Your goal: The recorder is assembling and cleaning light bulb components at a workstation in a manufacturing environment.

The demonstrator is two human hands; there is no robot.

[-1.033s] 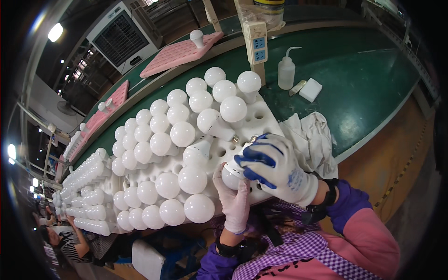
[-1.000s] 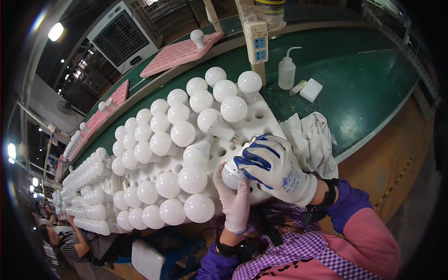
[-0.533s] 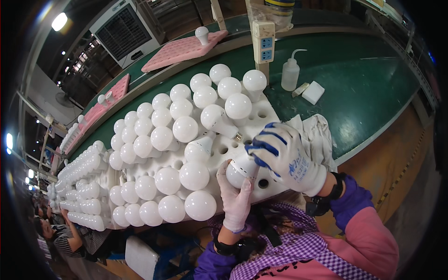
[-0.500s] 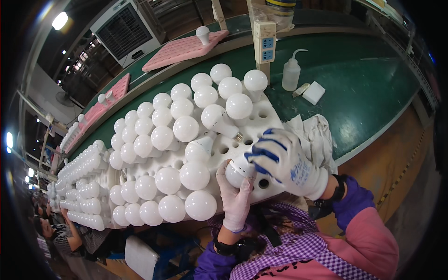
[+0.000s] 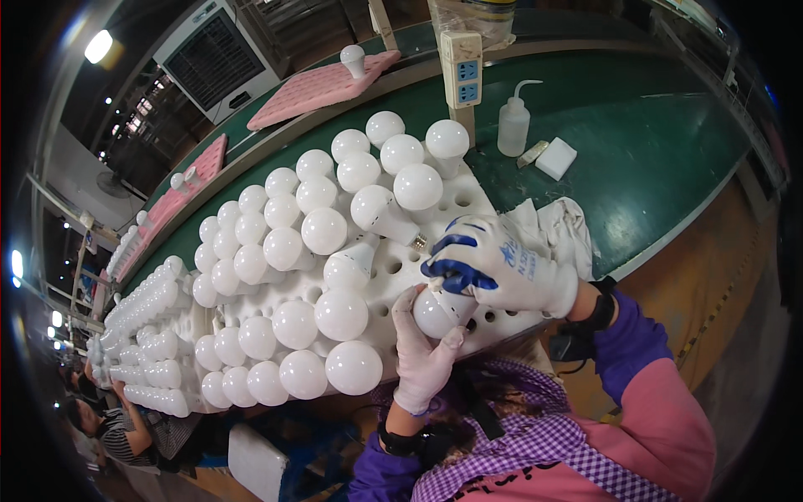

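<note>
Head view: gloved left hand [image 5: 422, 356] cups a white bulb [image 5: 437, 315] over the holed white tray [image 5: 376, 289]; the right hand's [image 5: 502, 263] fingers close around its base, seemingly handling that end. Next likely needs a firm left grip.

The bulb [image 5: 440, 313] I hold has a smooth, glossy dome, seemingly plastic. My gloves [image 5: 527, 272] are matt cloth, the rag [image 5: 562, 232] wrinkled cloth, the tray [image 5: 393, 286] matt foam. The bottle [image 5: 513, 130] is cloudy plastic, the bench [image 5: 644, 155] smooth, dully shiny.
</note>
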